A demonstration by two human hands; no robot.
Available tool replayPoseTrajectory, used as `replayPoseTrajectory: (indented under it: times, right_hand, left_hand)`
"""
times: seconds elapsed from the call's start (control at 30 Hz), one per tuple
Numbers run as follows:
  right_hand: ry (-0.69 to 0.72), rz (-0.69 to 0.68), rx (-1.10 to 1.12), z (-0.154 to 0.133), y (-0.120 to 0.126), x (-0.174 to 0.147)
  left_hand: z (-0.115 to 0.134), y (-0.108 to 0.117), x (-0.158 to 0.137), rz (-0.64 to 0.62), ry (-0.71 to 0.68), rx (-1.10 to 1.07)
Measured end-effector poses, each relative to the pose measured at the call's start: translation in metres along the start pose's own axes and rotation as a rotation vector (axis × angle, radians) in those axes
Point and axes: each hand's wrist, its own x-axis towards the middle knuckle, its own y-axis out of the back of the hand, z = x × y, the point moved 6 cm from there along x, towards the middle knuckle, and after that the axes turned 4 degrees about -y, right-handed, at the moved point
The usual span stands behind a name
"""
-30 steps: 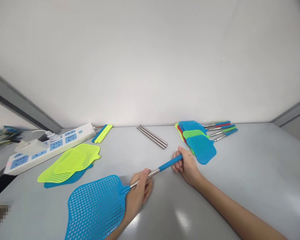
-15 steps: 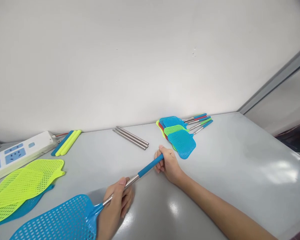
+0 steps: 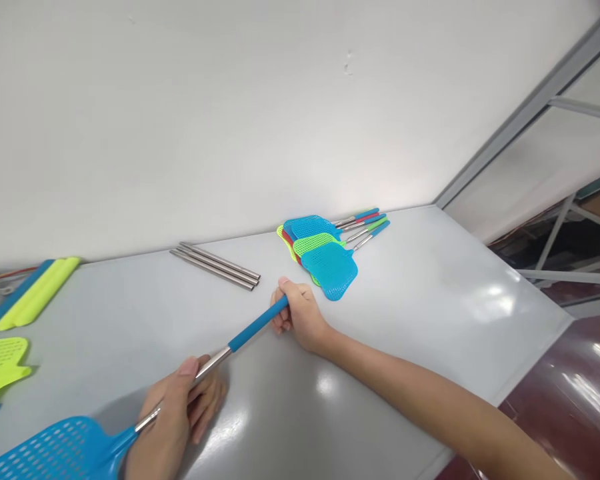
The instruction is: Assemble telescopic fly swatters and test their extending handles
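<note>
A blue fly swatter (image 3: 257, 326) slants across the front of the grey table, its perforated head at the lower left and its blue grip toward the middle. My left hand (image 3: 173, 407) is closed around its metal shaft, just above the head, with the thumb lying along the tube. At the far end of the blue grip, my right hand (image 3: 300, 310) is closed with the grip's tip in its fingers. Just beyond the right hand lies a pile of fly swatters (image 3: 329, 265) in blue, green, red and yellow, their handles pointing right.
Several bare metal tubes (image 3: 217, 267) lie near the wall. Farther left are one blue and two yellow grip sleeves (image 3: 39, 293), with yellow swatter heads (image 3: 3, 363) in front, cut off by the frame edge. The grey table (image 3: 405, 293) ends at the right above a reddish floor.
The view has swung to the right, so things on the table appear farther left and the power strip is mostly out of frame. Both hands keep their hold on the blue fly swatter.
</note>
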Motion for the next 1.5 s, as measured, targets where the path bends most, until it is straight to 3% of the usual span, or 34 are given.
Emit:
replayPoseTrajectory:
  times: [0.17, 0.83, 1.0, 1.2, 1.3, 1.5]
  right_hand:
    - [0.003, 0.009, -0.017, -0.001, 0.001, 0.000]
    - [0.005, -0.047, 0.042, -0.002, 0.000, 0.002]
    - [0.005, -0.035, 0.011, -0.001, 0.000, 0.002]
    - [-0.024, -0.023, -0.012, 0.001, 0.000, 0.001]
    - [-0.092, -0.152, -0.127, -0.003, -0.006, -0.003]
    - [-0.491, -0.584, -0.200, 0.001, -0.019, -0.029]
  left_hand:
    - [0.000, 0.000, 0.004, -0.026, -0.032, -0.034]
    - [-0.016, 0.001, 0.014, -0.171, 0.071, -0.209]
    - [-0.014, 0.003, 0.010, -0.013, 0.078, -0.255]
    - [-0.004, -0.005, 0.001, -0.066, 0.068, -0.211]
    - [0.005, 0.001, 0.000, -0.023, 0.028, -0.213]
    - [0.019, 0.015, 0.004, -0.016, -0.032, -0.106]
